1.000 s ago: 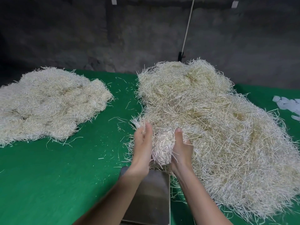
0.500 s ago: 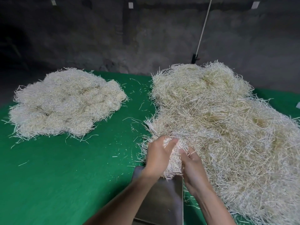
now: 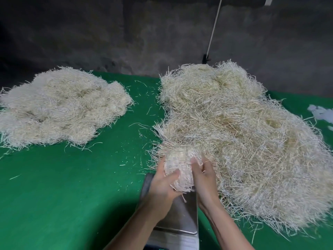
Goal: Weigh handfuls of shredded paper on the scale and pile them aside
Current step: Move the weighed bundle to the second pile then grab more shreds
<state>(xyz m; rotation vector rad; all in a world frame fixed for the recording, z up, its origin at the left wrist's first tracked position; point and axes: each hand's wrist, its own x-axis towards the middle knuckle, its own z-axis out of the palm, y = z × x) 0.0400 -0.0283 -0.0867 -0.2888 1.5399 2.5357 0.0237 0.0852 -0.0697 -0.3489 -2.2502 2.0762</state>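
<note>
Above the far end of the scale [image 3: 182, 213], you hold a rounded clump of shredded paper [image 3: 177, 165] between both hands. Your left hand [image 3: 162, 186] cups it from the left and from underneath, with the thumb laid across its front and the fingers curled round behind. Your right hand [image 3: 203, 179] grips its right side, its fingers bent into the shreds and partly buried there.

The clump touches the near left edge of the big heap [image 3: 243, 134], which covers most of the right half of the green table [image 3: 63, 195]. I cannot tell whether the clump rests on the scale, because your hands hide its underside. The scale's metal plate shows between your forearms.

Well apart, at the far left, lies the smaller pile [image 3: 61, 107], low and flat. Loose strands [image 3: 144, 112] are scattered on the green between the two. White scraps [image 3: 320, 112] sit at the right edge. Behind the table, a white cord [image 3: 214, 27] runs down the dark wall [image 3: 108, 33].
</note>
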